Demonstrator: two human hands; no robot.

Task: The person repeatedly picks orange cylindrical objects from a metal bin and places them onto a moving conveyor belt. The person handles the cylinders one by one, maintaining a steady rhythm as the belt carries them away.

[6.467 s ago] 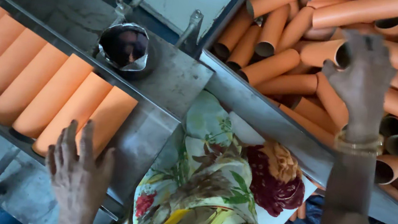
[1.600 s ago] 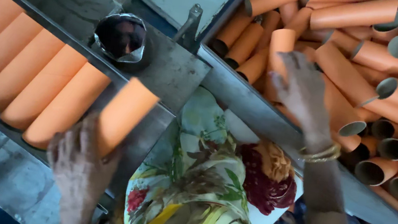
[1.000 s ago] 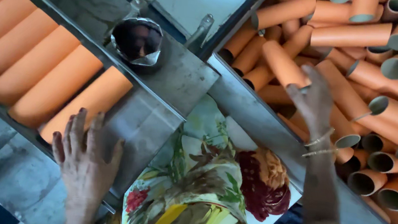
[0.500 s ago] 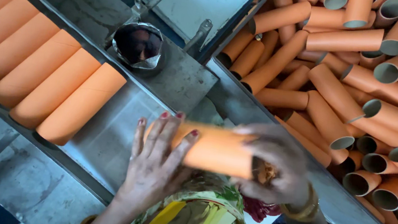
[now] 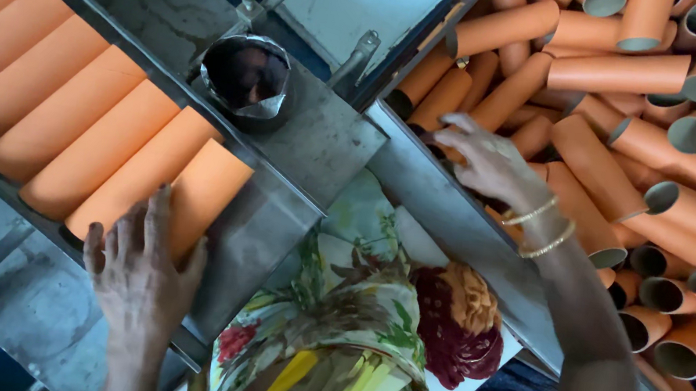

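My left hand [image 5: 143,263] lies flat on the near end of an orange cardboard tube [image 5: 205,191], the last in a row of orange tubes [image 5: 50,97] lying side by side in a metal tray [image 5: 275,213]. My right hand [image 5: 494,162], with bangles on the wrist, reaches over a metal rim into a bin heaped with loose orange tubes [image 5: 640,125]. Its fingers rest among the tubes; whether they grip one is hidden.
A round metal cup [image 5: 247,81] lined with foil stands on the metal plate beyond the tray. Two metal posts [image 5: 356,59] rise near it. Flowered cloth [image 5: 349,328] covers my lap below. The bin's slanted metal edge [image 5: 444,207] separates tray and heap.
Half a second ago both hands held a tube between tray and bin. That tube now lies at the row's end under my left hand, and my right hand has gone back to the heap.
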